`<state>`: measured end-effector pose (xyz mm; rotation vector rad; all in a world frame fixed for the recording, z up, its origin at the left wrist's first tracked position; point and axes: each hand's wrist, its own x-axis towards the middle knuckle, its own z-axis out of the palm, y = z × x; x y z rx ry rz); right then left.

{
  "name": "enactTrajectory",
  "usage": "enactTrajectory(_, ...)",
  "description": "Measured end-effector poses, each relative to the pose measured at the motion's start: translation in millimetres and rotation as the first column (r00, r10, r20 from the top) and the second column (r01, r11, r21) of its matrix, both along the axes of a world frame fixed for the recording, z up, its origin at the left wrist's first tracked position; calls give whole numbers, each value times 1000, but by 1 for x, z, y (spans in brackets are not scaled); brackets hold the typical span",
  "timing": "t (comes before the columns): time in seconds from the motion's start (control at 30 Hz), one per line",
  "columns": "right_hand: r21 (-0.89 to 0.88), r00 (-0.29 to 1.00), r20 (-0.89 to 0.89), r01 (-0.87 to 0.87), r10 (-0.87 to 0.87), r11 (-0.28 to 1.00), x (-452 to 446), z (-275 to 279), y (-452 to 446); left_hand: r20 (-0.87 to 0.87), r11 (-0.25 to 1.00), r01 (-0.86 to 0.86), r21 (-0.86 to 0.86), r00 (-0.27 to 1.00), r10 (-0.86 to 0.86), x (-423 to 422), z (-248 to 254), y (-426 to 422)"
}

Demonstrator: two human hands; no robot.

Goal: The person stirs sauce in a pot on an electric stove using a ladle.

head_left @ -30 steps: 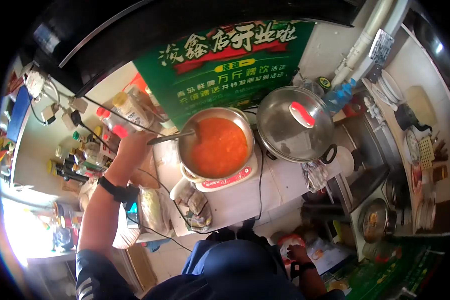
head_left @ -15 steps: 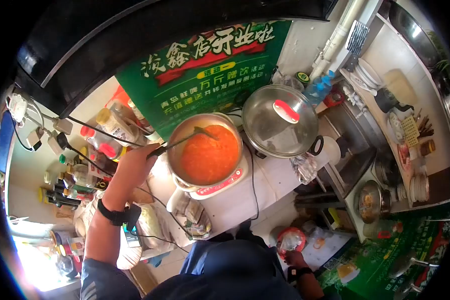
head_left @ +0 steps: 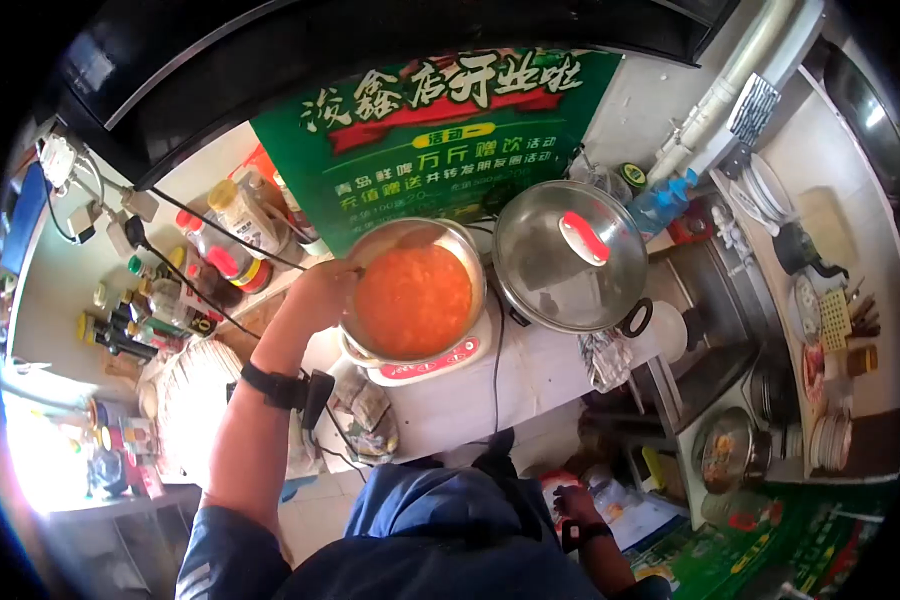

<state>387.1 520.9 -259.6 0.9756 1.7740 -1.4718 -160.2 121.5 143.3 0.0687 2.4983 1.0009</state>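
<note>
My left hand (head_left: 328, 290) is closed at the left rim of a metal pot (head_left: 463, 238), on the long-handled spatula seen half a second ago. The spatula itself is now hidden by the hand and the pot's contents. Thick orange-red soup (head_left: 413, 300) fills much of the pot, which sits on a white induction cooker (head_left: 432, 366) with a red control panel. Down low on the right, my right hand (head_left: 574, 503) hangs in shadow, fingers apart, next to a red-and-white item (head_left: 552, 487). Whether it touches that item is unclear.
Right of the pot stands a wide pan with a glass lid (head_left: 560, 262). Bottles and jars (head_left: 245, 225) line the left wall. Black cables (head_left: 195, 270) cross the left side. A sink (head_left: 705, 290) and plate shelves (head_left: 770, 200) are to the right.
My left hand has moved in to the pot's rim, and the spatula has dropped out of sight. My right hand has shifted slightly left and up. The whole view has turned a little.
</note>
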Motion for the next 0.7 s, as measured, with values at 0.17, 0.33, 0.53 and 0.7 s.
enactTrajectory(0.17,58,934,-173,-308,313,950,-8,-20,74,-261,962,216,-166,931,-255,23,-18,33)
enactTrajectory(0.33,591,431,-40,-717,902,369,-25,-21,129,-136,886,209,-414,948,-287,86,20,51)
enactTrajectory(0.53,528,500,-60,-719,864,452,-26,-81,179,-161,834,131,-536,954,-254,150,51,49)
enactTrajectory(0.7,637,399,-53,-693,915,339,-71,-41,169,-153,820,63,-569,971,-181,188,42,34)
